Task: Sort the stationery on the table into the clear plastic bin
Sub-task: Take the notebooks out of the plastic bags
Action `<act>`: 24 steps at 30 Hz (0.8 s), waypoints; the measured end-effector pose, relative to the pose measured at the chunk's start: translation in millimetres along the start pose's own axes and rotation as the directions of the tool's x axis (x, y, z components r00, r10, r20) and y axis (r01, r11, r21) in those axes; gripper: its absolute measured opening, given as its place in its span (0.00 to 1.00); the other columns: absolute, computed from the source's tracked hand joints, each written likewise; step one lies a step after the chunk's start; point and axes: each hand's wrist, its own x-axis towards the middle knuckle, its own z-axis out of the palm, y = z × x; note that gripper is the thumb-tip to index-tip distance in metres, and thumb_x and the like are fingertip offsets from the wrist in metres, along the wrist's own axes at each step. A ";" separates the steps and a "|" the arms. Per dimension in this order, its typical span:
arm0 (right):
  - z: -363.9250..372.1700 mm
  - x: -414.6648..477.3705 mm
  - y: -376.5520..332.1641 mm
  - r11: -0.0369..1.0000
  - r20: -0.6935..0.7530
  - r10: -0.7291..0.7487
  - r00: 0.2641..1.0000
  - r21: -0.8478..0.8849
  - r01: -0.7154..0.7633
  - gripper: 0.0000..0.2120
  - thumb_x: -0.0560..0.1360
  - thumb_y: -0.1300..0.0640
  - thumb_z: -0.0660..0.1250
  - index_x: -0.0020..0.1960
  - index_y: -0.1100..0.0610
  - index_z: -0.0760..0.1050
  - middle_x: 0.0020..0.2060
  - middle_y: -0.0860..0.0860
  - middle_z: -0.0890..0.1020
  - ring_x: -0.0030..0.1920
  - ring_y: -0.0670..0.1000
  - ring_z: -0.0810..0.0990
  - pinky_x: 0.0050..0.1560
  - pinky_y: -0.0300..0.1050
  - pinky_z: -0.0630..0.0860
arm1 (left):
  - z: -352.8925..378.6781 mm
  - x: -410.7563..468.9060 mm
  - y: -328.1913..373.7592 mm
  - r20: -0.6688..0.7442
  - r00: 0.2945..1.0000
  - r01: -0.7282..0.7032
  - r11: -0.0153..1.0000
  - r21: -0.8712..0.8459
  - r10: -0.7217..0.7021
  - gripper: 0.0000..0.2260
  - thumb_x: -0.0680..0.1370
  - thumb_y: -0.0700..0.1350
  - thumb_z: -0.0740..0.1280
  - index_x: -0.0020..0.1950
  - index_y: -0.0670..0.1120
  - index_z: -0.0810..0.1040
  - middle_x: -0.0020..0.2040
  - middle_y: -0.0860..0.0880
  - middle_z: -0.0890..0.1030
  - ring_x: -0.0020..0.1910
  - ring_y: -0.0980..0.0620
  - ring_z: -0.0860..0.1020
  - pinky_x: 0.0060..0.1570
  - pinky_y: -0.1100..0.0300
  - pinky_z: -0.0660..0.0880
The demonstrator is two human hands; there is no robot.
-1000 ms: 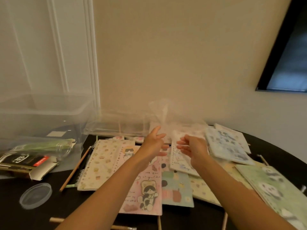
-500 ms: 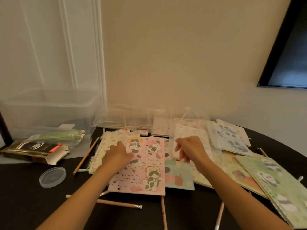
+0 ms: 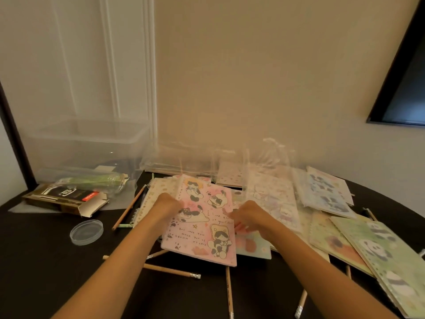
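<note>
A pink notebook (image 3: 202, 229) with cat drawings lies on top of a spread of notebooks in the middle of the dark table. My left hand (image 3: 166, 207) grips its left edge with curled fingers. My right hand (image 3: 249, 218), blurred, holds its right edge between thumb and fingers. The clear plastic bin (image 3: 87, 134) stands at the back left, apart from both hands. Several wooden pencils (image 3: 171, 270) lie loose on the table in front of the notebook.
Panda notebooks (image 3: 388, 256) fan out to the right. A clear bag (image 3: 273, 153) and a flat clear case (image 3: 179, 162) stand behind the pile. On the left lie a cardboard box (image 3: 64, 200), a clear jar (image 3: 96, 181) on its side and a round clear lid (image 3: 86, 232).
Both hands came down from the clear bag at the back and closed on the pink notebook's two edges. The camera view tilted and shifted slightly.
</note>
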 end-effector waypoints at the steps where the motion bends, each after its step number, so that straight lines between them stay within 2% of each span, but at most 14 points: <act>1: -3.5 -2.5 -1.0 1.000 0.009 -0.006 1.000 0.019 0.006 0.08 0.76 0.56 0.65 0.48 0.62 0.76 0.36 0.52 0.81 0.31 0.46 0.79 0.27 0.34 0.74 | -4.4 -2.7 5.4 -0.006 1.000 -0.026 1.000 0.016 0.026 0.03 0.79 0.39 0.61 0.50 0.40 0.71 0.38 0.45 0.75 0.34 0.51 0.74 0.29 0.62 0.67; 2: -6.3 -4.5 -2.3 0.999 -0.013 -0.027 1.000 0.028 0.028 0.08 0.76 0.56 0.65 0.46 0.62 0.77 0.34 0.52 0.81 0.30 0.47 0.79 0.29 0.36 0.76 | -10.0 -4.8 10.5 -0.017 0.998 -0.059 0.997 0.055 0.060 0.03 0.79 0.38 0.60 0.50 0.40 0.72 0.38 0.46 0.74 0.33 0.52 0.73 0.29 0.63 0.66; 4: -11.6 -3.9 -4.4 0.986 -0.197 -0.154 0.968 0.040 0.165 0.10 0.76 0.57 0.65 0.41 0.62 0.78 0.32 0.53 0.81 0.29 0.48 0.79 0.36 0.40 0.80 | -22.4 -4.8 19.6 -0.037 0.989 -0.140 0.987 0.082 0.143 0.05 0.79 0.38 0.60 0.51 0.40 0.75 0.41 0.44 0.77 0.36 0.50 0.74 0.34 0.61 0.68; 6: -21.3 -1.9 -7.5 0.924 -0.481 -0.311 0.819 0.046 0.379 0.07 0.76 0.55 0.67 0.41 0.57 0.77 0.33 0.51 0.80 0.32 0.48 0.79 0.40 0.43 0.79 | -32.6 -9.2 28.8 -0.037 0.979 -0.196 0.978 0.069 0.198 0.06 0.79 0.39 0.61 0.51 0.40 0.77 0.46 0.41 0.80 0.41 0.46 0.76 0.40 0.57 0.71; 7: -28.2 -2.5 -10.4 0.881 -0.549 -0.347 0.761 0.087 0.465 0.05 0.75 0.54 0.68 0.44 0.56 0.76 0.37 0.51 0.80 0.37 0.48 0.78 0.41 0.43 0.78 | -35.8 -10.2 33.0 -0.026 0.975 -0.219 0.972 0.083 0.222 0.06 0.79 0.40 0.61 0.51 0.41 0.77 0.48 0.41 0.81 0.42 0.46 0.77 0.43 0.54 0.73; 8: -34.2 -4.1 -13.6 0.845 -0.537 -0.361 0.762 0.157 0.511 0.08 0.74 0.52 0.69 0.50 0.54 0.75 0.41 0.50 0.79 0.41 0.47 0.78 0.41 0.42 0.76 | -38.1 -12.8 37.4 -0.005 0.969 -0.244 0.965 0.100 0.246 0.06 0.79 0.41 0.61 0.51 0.42 0.77 0.48 0.41 0.81 0.42 0.46 0.78 0.45 0.53 0.75; 10: -41.9 -6.0 -18.7 0.823 -0.346 -0.372 0.861 0.305 0.479 0.16 0.73 0.49 0.68 0.58 0.52 0.70 0.47 0.49 0.78 0.47 0.48 0.77 0.45 0.41 0.74 | -39.5 -17.7 47.1 0.042 0.955 -0.296 0.941 0.163 0.293 0.06 0.80 0.41 0.61 0.51 0.43 0.77 0.47 0.43 0.81 0.41 0.48 0.77 0.43 0.56 0.75; 12: -43.4 -6.5 -19.8 0.866 -0.160 -0.391 0.907 0.271 0.421 0.16 0.74 0.49 0.67 0.59 0.55 0.73 0.48 0.49 0.81 0.49 0.51 0.80 0.49 0.45 0.77 | -41.2 -20.5 57.8 0.069 0.932 -0.361 0.894 0.266 0.356 0.06 0.79 0.40 0.61 0.49 0.42 0.77 0.44 0.44 0.80 0.39 0.49 0.76 0.39 0.59 0.72; 13: -45.5 -6.8 -18.6 0.881 -0.115 -0.396 0.911 0.230 0.413 0.15 0.74 0.50 0.67 0.58 0.56 0.74 0.47 0.50 0.82 0.47 0.51 0.81 0.46 0.43 0.78 | -41.5 -21.2 63.7 0.083 0.918 -0.393 0.863 0.318 0.388 0.05 0.79 0.40 0.62 0.47 0.42 0.77 0.43 0.46 0.79 0.39 0.50 0.76 0.39 0.59 0.71; 15: -48.2 -8.3 -16.2 0.888 -0.091 -0.391 0.916 0.222 0.402 0.16 0.73 0.52 0.69 0.59 0.54 0.72 0.48 0.53 0.81 0.46 0.49 0.81 0.40 0.39 0.76 | -42.5 -24.4 72.3 0.107 0.897 -0.433 0.803 0.409 0.429 0.05 0.78 0.40 0.63 0.46 0.42 0.78 0.42 0.47 0.79 0.39 0.50 0.76 0.42 0.58 0.72; 18: -55.7 -10.3 -10.9 0.851 -0.047 -0.423 0.905 0.324 0.414 0.17 0.72 0.55 0.70 0.60 0.54 0.72 0.50 0.56 0.82 0.45 0.53 0.84 0.42 0.45 0.81 | -35.5 -28.4 85.2 0.082 0.876 -0.450 0.747 0.489 0.474 0.07 0.78 0.42 0.63 0.50 0.42 0.79 0.48 0.46 0.81 0.47 0.47 0.79 0.53 0.52 0.74; 20: -57.6 -18.8 -9.4 0.804 -0.042 -0.474 0.880 0.386 0.452 0.09 0.74 0.58 0.68 0.54 0.53 0.75 0.46 0.52 0.85 0.42 0.52 0.85 0.40 0.45 0.82 | -25.7 -31.6 92.2 0.006 0.861 -0.433 0.728 0.531 0.508 0.07 0.79 0.42 0.60 0.49 0.44 0.77 0.50 0.45 0.81 0.50 0.46 0.77 0.53 0.54 0.67; 22: -59.7 -27.1 -6.9 0.743 -0.102 -0.504 0.858 0.455 0.491 0.07 0.75 0.60 0.66 0.53 0.54 0.76 0.42 0.51 0.85 0.39 0.52 0.85 0.37 0.44 0.82 | -12.5 -34.3 98.0 -0.072 0.837 -0.423 0.725 0.543 0.542 0.07 0.79 0.42 0.59 0.49 0.47 0.77 0.51 0.45 0.81 0.50 0.47 0.74 0.50 0.55 0.59; 24: -62.9 -30.0 -2.3 0.676 -0.185 -0.475 0.861 0.550 0.491 0.09 0.76 0.63 0.65 0.54 0.55 0.76 0.42 0.53 0.85 0.38 0.52 0.85 0.35 0.45 0.82 | 2.5 -33.8 102.0 -0.138 0.806 -0.441 0.740 0.507 0.575 0.10 0.78 0.41 0.61 0.56 0.48 0.78 0.56 0.48 0.79 0.57 0.47 0.73 0.59 0.53 0.58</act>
